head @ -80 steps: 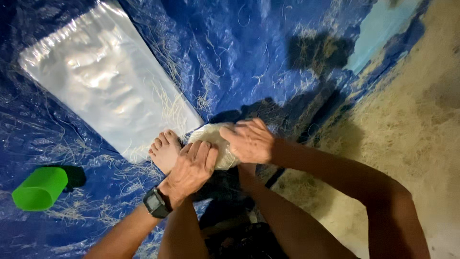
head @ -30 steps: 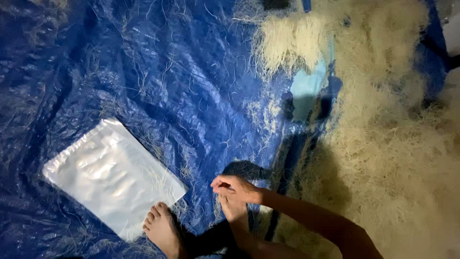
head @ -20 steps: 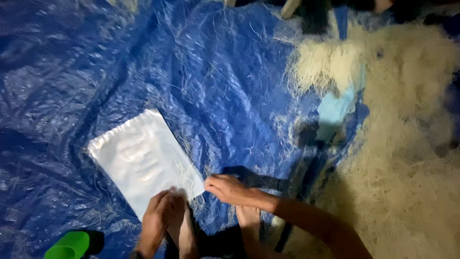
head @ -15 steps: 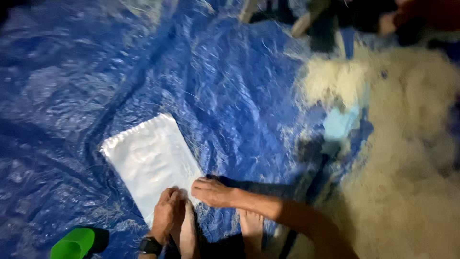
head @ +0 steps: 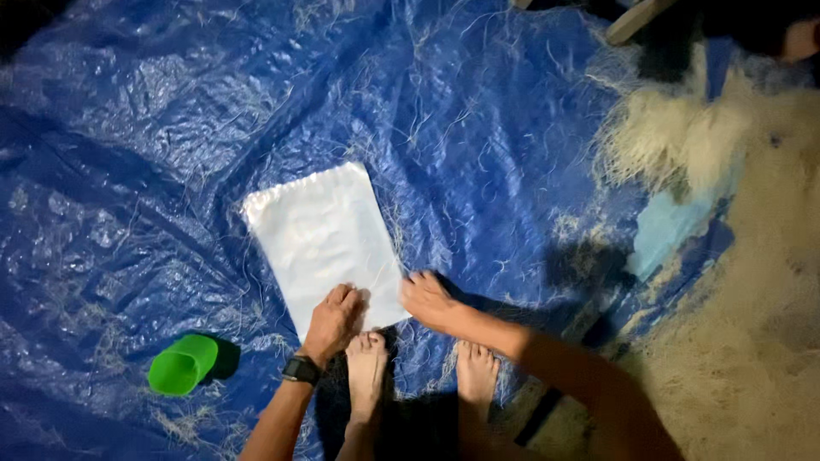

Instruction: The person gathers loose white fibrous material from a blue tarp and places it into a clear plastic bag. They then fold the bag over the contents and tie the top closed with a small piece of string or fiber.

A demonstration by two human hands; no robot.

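Observation:
A clear white plastic bag (head: 320, 239) lies flat on the blue tarp (head: 154, 128). My left hand (head: 331, 320), with a dark watch on its wrist, rests on the bag's near edge. My right hand (head: 427, 300) touches the bag's near right corner, fingers curled at the edge. Whether either hand pinches the plastic is unclear. My two bare feet (head: 367, 367) stand on the tarp just below the hands.
A green plastic cup (head: 182, 364) lies on its side at the lower left. A large heap of pale loose fibre (head: 752, 282) covers the right side, with strands scattered over the tarp. A light blue scrap (head: 670, 235) sits by the heap.
The ball of pale fibre held 2.7 s ago is gone from my hands. Both hands have come down onto the bag's near edge. The view has swung, bringing the bag toward the middle.

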